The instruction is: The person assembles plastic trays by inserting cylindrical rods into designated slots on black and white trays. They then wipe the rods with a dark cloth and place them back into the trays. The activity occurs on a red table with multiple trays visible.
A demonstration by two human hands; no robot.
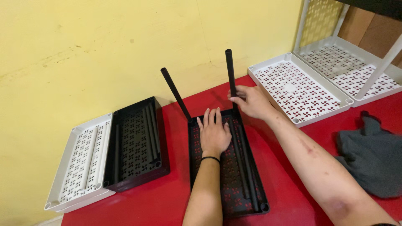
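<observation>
A black perforated shelf tray (255, 190) lies on the red surface in front of me. My left hand (214, 132) presses flat on its far half, fingers spread. My right hand (251, 101) grips a black pole (229, 71) standing upright at the tray's far right corner. Another black pole (175, 92) stands tilted in the far left corner. Two loose black poles (245, 161) lie inside the tray along its right side.
A black tray (138, 140) with poles in it rests on a white tray (79, 161) at the left. A white tray (299, 90) lies at the right, an assembled white shelf (347, 62) behind it. A dark grey cloth (372, 157) lies far right. A yellow wall stands behind.
</observation>
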